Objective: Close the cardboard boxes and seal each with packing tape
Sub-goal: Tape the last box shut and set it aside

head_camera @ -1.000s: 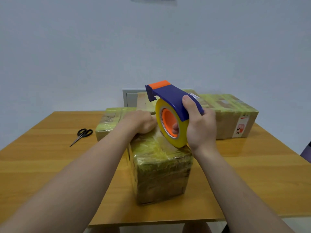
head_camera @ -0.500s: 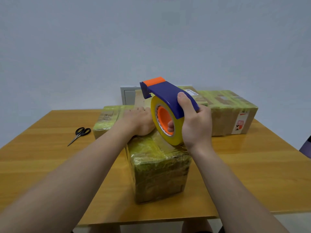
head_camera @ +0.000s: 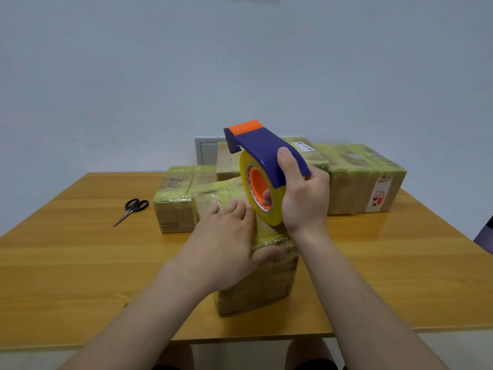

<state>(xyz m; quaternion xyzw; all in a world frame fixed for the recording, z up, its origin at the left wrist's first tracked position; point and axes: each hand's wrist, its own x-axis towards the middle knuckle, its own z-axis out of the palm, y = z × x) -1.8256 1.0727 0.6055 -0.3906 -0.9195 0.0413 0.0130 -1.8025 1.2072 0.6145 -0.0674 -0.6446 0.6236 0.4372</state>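
Yellow-tinted tape wraps the front cardboard box (head_camera: 256, 287), which sits near-middle on the wooden table (head_camera: 80, 263). Your left hand (head_camera: 226, 244) lies flat on the box top, fingers spread, pressing the tape down. Your right hand (head_camera: 304, 198) grips the blue tape dispenser (head_camera: 266, 153), with fingers curled through the roll core. Hold the strip taut, smooth it from the middle outward, then tilt the dispenser for a clean cut. Behind are a left box (head_camera: 176, 206), a middle box (head_camera: 226, 161) and a long right box (head_camera: 368, 182), all closed, contents hidden. Scissors (head_camera: 132, 210) lie far left.
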